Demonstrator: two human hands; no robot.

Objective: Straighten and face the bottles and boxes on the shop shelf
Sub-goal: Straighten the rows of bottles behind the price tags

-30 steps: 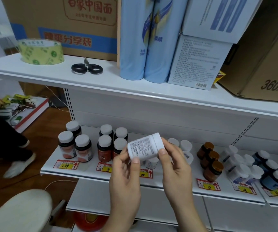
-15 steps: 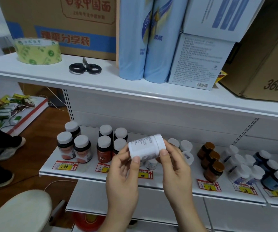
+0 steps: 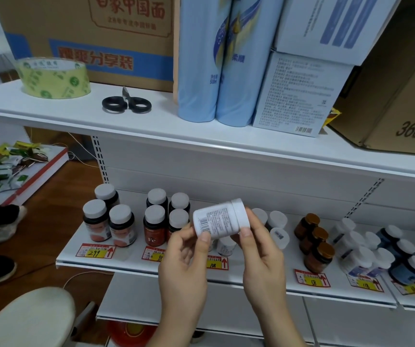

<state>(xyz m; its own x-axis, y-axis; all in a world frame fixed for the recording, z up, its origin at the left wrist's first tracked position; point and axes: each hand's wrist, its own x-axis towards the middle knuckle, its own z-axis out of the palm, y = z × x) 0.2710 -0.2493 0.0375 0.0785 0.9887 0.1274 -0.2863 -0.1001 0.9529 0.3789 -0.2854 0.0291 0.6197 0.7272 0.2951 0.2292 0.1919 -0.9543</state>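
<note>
My left hand (image 3: 185, 261) and my right hand (image 3: 261, 256) pinch a white bottle (image 3: 220, 219), tipped on its side, in front of the lower shelf (image 3: 251, 279). On that white shelf stand dark bottles (image 3: 155, 227) and brown jars (image 3: 317, 251) behind yellow price tags (image 3: 95, 251). The upper shelf (image 3: 151, 128) carries a tape roll (image 3: 54, 77), scissors (image 3: 126, 103), blue bottles (image 3: 216, 58) and boxes (image 3: 299, 93). Below left is a wooden floor (image 3: 51, 221) and a stool (image 3: 24, 319).

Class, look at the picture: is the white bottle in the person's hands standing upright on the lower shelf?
No, the white bottle lies tilted on its side in the air, pinched between the left hand and right hand, above the lower shelf.
</note>
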